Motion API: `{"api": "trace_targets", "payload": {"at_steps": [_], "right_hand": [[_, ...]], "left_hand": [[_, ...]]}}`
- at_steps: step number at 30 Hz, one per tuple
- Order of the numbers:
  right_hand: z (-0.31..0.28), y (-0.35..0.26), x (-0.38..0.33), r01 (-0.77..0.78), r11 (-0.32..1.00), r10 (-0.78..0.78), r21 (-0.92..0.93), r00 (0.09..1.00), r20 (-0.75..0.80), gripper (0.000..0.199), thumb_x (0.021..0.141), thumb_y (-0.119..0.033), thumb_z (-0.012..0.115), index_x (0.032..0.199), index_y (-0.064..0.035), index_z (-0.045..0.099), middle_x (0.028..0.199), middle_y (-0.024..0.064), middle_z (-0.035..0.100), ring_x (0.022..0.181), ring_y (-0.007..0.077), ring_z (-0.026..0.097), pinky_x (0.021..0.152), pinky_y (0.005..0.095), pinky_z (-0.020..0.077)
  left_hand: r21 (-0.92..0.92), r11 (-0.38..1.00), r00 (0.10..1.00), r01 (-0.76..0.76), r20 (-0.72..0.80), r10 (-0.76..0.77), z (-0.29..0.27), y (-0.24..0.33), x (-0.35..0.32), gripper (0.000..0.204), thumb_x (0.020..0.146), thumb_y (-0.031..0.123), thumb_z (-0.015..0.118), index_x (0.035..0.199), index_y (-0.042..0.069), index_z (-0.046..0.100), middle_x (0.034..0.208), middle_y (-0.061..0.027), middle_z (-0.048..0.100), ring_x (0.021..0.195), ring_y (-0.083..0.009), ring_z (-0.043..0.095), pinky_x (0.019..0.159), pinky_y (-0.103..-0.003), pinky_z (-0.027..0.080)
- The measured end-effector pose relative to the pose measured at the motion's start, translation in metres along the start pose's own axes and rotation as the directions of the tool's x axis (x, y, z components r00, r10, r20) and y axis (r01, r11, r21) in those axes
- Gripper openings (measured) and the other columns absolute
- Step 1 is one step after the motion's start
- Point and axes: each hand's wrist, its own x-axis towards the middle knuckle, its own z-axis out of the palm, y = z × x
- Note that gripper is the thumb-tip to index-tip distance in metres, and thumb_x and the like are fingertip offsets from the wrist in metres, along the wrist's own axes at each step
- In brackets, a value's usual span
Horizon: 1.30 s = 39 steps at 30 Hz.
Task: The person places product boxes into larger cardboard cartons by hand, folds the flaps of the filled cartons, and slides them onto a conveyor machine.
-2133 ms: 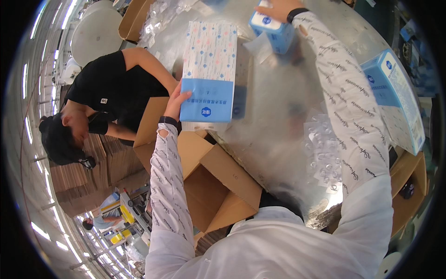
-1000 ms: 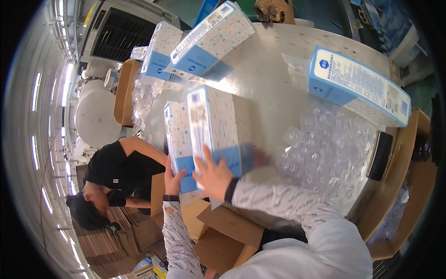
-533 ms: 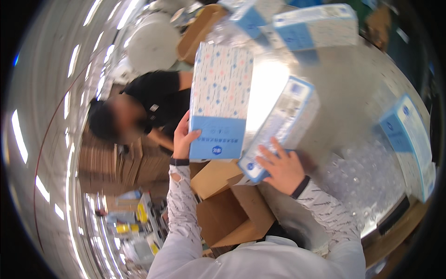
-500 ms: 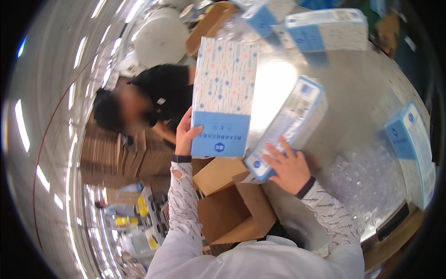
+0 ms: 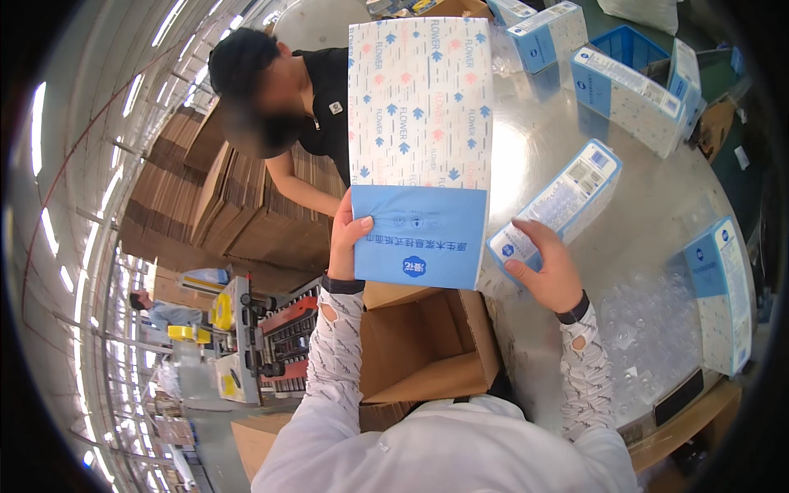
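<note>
My left hand [image 5: 349,242] is closed on the left edge of a tissue pack [image 5: 419,115], white with a leaf print and a blue band at its near end. It is held up over the table, broad face toward me. My right hand [image 5: 551,267] curves its thumb and forefinger over the near end of a second tissue pack [image 5: 571,193], which lies on its side on the metal table [image 5: 526,337]. The other fingers of that hand are hidden. Below the raised pack is an open cardboard box [image 5: 427,333].
Several similar packs [image 5: 629,90] stand at the far right, by a blue crate [image 5: 629,45]. Another pack [image 5: 719,287] stands at the right edge beside clear plastic packaging [image 5: 649,329]. A co-worker [image 5: 320,107] is across from me, near stacked flat cardboard [image 5: 238,205].
The raised pack now looks larger and closer. My right hand's spread fingers have curled over the second pack's end. The whole view has shifted, with the open box showing more fully.
</note>
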Motion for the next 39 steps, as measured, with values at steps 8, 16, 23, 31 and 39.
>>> {"api": "trace_targets", "payload": {"at_steps": [8, 16, 23, 31, 39], "right_hand": [[0.052, -0.097, -0.001, -0.017, 0.600, -0.021, 0.800, 0.999, 0.037, 0.104, 0.071, -0.032, 0.073, 0.147, -0.0037, 0.007, 0.148, 0.0198, 0.020, 0.137, 0.0298, 0.021, 0.109, 0.0417, 0.0201], [0.071, -0.144, -0.032, 0.037, 0.701, -0.069, 0.712, 0.997, 0.015, 0.106, 0.066, -0.023, 0.073, 0.147, -0.0028, 0.006, 0.150, 0.0134, 0.019, 0.139, 0.0260, 0.017, 0.111, 0.0394, 0.0134], [0.079, -0.155, -0.047, 0.082, 0.776, -0.101, 0.626, 0.995, -0.006, 0.108, 0.066, -0.022, 0.073, 0.147, -0.0036, 0.004, 0.150, 0.0132, 0.017, 0.139, 0.0257, 0.015, 0.111, 0.0390, 0.0123], [0.071, -0.131, -0.051, 0.329, 0.932, -0.334, 0.154, 0.942, 0.009, 0.091, 0.079, -0.038, 0.064, 0.145, -0.0021, 0.013, 0.145, 0.0152, 0.027, 0.135, 0.0251, 0.025, 0.108, 0.0386, 0.0207], [0.082, -0.142, -0.002, 0.138, 0.721, -0.130, 0.679, 0.989, -0.063, 0.074, 0.091, -0.051, 0.048, 0.140, -0.0010, 0.026, 0.140, 0.0143, 0.037, 0.129, 0.0217, 0.036, 0.103, 0.0347, 0.0342]], "left_hand": [[-0.104, 0.991, 0.994, -0.080, 0.069, 0.087, -0.004, 0.022, -0.060, 0.066, 0.081, 0.028, 0.060, 0.135, -0.001, 0.035, 0.127, -0.0141, 0.048, 0.118, -0.0209, 0.046, 0.099, -0.032, 0.037], [-0.062, 0.978, 0.979, -0.197, 0.039, 0.200, -0.021, 0.032, -0.106, 0.087, 0.086, 0.060, 0.050, 0.141, 0.000, 0.021, 0.140, -0.0148, 0.034, 0.127, -0.0212, 0.036, 0.105, -0.034, 0.031], [-0.085, 0.955, 0.943, -0.284, 0.156, 0.294, -0.036, 0.040, -0.114, 0.092, 0.084, 0.055, 0.056, 0.145, 0.002, 0.012, 0.146, -0.0129, 0.025, 0.133, -0.0225, 0.029, 0.108, -0.036, 0.025], [-0.722, 0.589, 0.929, 0.363, 0.326, -0.172, -0.054, 0.033, -0.114, 0.089, 0.078, 0.019, 0.073, 0.146, 0.006, 0.018, 0.139, -0.0098, 0.036, 0.125, -0.0200, 0.038, 0.104, -0.032, 0.031], [0.445, -0.113, 0.178, -0.888, 0.561, 0.809, -0.062, 0.001, -0.113, 0.076, 0.075, 0.025, 0.074, 0.135, 0.025, 0.027, 0.138, -0.0199, 0.037, 0.128, -0.0412, 0.036, 0.106, -0.065, 0.011]]}}
